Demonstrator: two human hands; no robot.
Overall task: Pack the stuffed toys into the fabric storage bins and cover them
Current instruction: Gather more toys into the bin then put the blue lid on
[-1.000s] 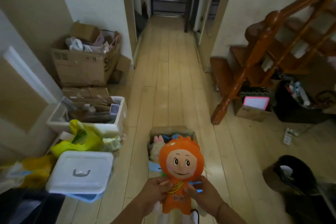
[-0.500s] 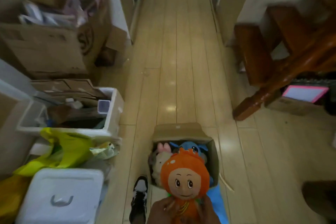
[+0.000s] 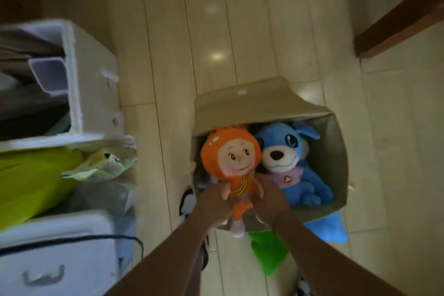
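An orange stuffed doll (image 3: pixel 231 158) with a round cartoon face hangs over the left half of a beige fabric storage bin (image 3: pixel 336 142) on the floor. My left hand (image 3: pixel 213 204) grips the doll's body from the left and my right hand (image 3: pixel 269 202) grips it from the right. A blue stuffed dog (image 3: pixel 290 161) with a white muzzle lies inside the bin's right half. The bin's lid flap (image 3: pixel 252 106) stands open at the far side. A blue plush piece (image 3: pixel 335 226) and a green one (image 3: pixel 270 252) lie on the floor beside the bin's near edge.
A white foam box (image 3: pixel 91 84) of clutter stands at the left, with a yellow-green bag (image 3: pixel 31 180) and a white lidded plastic box (image 3: pixel 60 255) nearer me. A dark wooden stair base (image 3: pixel 396 24) crosses the upper right. A black-and-white shoe (image 3: pixel 189 202) shows left of the bin.
The view tilted down and closer to the bin. Both hands brought the orange doll down from chest height to the bin's left half, beside the blue dog.
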